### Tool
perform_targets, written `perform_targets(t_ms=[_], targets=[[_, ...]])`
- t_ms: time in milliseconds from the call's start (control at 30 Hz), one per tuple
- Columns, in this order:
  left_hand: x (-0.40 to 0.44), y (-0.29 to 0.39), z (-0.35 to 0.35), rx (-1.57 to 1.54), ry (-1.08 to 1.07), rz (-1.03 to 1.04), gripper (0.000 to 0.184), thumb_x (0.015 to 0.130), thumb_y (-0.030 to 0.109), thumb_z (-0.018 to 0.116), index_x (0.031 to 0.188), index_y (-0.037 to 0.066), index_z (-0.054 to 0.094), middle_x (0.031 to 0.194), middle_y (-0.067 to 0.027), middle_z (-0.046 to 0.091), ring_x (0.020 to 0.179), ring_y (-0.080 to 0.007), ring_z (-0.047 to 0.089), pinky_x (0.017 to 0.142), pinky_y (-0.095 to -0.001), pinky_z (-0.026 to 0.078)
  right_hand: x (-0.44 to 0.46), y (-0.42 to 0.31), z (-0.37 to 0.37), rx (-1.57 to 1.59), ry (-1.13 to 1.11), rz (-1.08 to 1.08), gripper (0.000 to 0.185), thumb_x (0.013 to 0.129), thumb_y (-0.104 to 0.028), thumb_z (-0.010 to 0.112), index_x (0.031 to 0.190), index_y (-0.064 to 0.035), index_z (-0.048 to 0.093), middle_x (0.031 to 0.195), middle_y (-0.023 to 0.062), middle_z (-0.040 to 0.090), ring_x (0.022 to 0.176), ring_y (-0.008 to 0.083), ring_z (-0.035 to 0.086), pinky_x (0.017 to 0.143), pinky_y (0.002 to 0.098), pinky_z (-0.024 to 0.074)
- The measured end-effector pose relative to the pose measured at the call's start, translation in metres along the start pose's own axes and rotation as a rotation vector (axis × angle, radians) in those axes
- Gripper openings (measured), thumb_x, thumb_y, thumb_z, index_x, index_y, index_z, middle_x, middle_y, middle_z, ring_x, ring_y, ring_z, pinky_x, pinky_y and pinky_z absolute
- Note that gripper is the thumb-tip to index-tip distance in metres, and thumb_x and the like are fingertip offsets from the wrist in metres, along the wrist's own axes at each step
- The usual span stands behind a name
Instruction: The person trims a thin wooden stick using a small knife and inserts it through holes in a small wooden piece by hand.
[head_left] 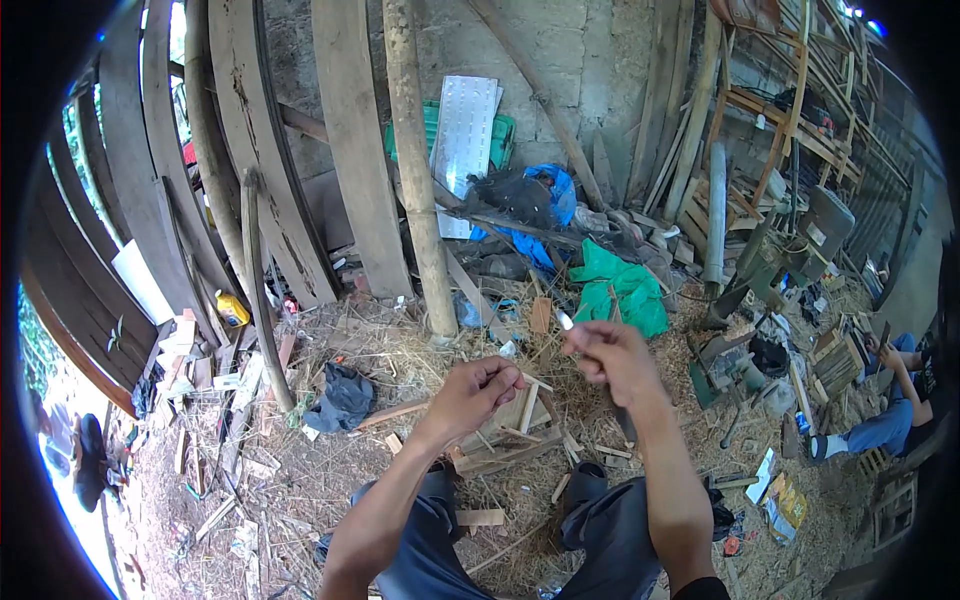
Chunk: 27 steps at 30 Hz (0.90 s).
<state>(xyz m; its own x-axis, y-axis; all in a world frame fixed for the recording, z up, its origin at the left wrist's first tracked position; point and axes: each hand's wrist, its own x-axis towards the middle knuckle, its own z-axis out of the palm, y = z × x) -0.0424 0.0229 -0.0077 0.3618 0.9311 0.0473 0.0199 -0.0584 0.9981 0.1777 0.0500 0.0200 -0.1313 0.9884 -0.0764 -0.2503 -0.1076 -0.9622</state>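
Note:
Both my hands are raised in the middle of the view, a short way apart. The fingers of my left hand (480, 393) are pinched together; what they hold, if anything, is too small to name. My right hand (618, 362) is closed, with a small bright white tip (566, 321) showing at its thumb and forefinger. A dark blade-like shape hangs below that hand. Under my hands, between my feet, a small wooden frame (510, 450) rests on the straw-covered ground.
A black plastic bag (342, 398) lies left of my left hand. Beyond my right hand is a green plastic sheet (618, 288). A wooden pole (415, 170) stands ahead. At the far right sits another person (890, 400). Wood scraps litter the ground.

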Motion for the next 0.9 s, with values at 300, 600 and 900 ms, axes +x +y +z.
perform_targets(t_ms=[300, 600, 900], targets=[[0.000, 0.003, 0.004, 0.023, -0.037, 0.061, 0.020, 0.097, 0.021, 0.049, 0.089, 0.005, 0.058, 0.066, 0.0062, 0.044, 0.057, -0.0021, 0.036, 0.049, -0.0181, 0.030, 0.001, 0.004, 0.011, 0.004, -0.109, 0.055, 0.018, 0.088, -0.013, 0.063, 0.090, 0.0052, 0.064, 0.069, 0.0035, 0.059, 0.049, 0.0045, 0.041, 0.040, 0.0201, 0.0270], [-0.001, 0.010, 0.004, -0.109, -0.056, -0.049, 0.020, 0.096, 0.022, 0.051, 0.088, 0.005, 0.057, 0.066, 0.0059, 0.042, 0.057, -0.0023, 0.034, 0.050, -0.0183, 0.029, -0.006, 0.011, 0.022, 0.002, -0.117, 0.116, 0.020, 0.089, -0.015, 0.061, 0.087, 0.0048, 0.063, 0.066, 0.0015, 0.054, 0.047, 0.0045, 0.039, 0.039, 0.0203, 0.0238], [-0.007, 0.005, -0.013, -0.140, -0.106, -0.099, 0.021, 0.096, 0.023, 0.051, 0.090, 0.005, 0.057, 0.066, 0.0053, 0.042, 0.057, -0.0031, 0.035, 0.050, -0.0184, 0.029, 0.013, -0.004, -0.038, 0.170, 0.081, -0.035, 0.014, 0.089, -0.013, 0.060, 0.088, 0.0015, 0.062, 0.073, 0.0034, 0.059, 0.051, 0.0049, 0.041, 0.041, 0.0186, 0.0265]])
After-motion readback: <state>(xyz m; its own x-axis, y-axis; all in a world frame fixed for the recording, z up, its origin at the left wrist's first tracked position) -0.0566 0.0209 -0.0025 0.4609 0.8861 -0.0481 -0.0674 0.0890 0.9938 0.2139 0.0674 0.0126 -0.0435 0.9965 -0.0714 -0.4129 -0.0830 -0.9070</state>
